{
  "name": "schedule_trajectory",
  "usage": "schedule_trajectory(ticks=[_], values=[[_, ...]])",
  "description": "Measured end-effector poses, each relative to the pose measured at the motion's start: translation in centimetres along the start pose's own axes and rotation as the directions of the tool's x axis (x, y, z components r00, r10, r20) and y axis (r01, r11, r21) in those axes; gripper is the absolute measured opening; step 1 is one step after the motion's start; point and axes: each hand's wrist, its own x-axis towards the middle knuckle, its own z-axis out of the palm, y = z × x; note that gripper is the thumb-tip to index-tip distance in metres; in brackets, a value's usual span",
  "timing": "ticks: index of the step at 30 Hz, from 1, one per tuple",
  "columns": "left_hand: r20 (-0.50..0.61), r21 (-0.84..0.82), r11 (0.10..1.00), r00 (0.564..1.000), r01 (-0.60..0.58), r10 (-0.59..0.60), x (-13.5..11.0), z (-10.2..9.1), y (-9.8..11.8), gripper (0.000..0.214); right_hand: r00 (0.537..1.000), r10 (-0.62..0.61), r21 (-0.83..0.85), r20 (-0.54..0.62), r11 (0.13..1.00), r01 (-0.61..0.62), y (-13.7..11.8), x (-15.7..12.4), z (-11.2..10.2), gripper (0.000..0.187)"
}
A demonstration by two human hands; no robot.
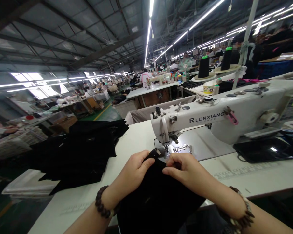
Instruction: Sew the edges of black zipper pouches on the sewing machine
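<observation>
A piece of black fabric (158, 198) hangs over the front edge of the sewing table, between my two hands. My left hand (139, 167) is closed on its upper left part, thumb on top. A dark, rolled-looking piece with a pale end (157, 152) sticks out past those fingers; I cannot tell whether it is part of the fabric. With thumb and forefinger, my right hand (182, 165) pinches the fabric's upper right edge. Just beyond both hands is the needle area (168, 148) of a white sewing machine (197, 113), its lamp lit.
To the left, a stack of black fabric pieces (80, 152) overhangs the white table (88, 198). A black phone-like object (263, 149) lies at the right under the machine arm. Pink thread snips (230, 115) rest against the machine. Black thread cones (203, 67) stand behind it.
</observation>
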Motion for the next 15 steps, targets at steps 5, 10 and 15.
schedule_trajectory(ticks=[5, 10, 15], values=[[0.007, 0.011, 1.0, 1.0, 0.028, -0.028, 0.4, -0.6, -1.0, 0.024, 0.995, 0.028, -0.074, 0.096, 0.997, -0.021, 1.0, -0.5, -0.9, 0.009], [0.005, 0.077, 0.997, 1.0, 0.025, -0.025, 0.8, -1.3, -1.4, 0.024, 0.986, -0.118, -0.041, 0.116, 0.992, 0.123, 1.3, -0.7, -0.5, 0.021], [0.031, 0.15, 0.988, 0.999, 0.019, -0.024, 0.7, -2.4, -1.3, 0.025, 0.935, -0.298, -0.038, 0.192, 0.95, 0.311, 0.8, -0.6, -0.3, 0.019]])
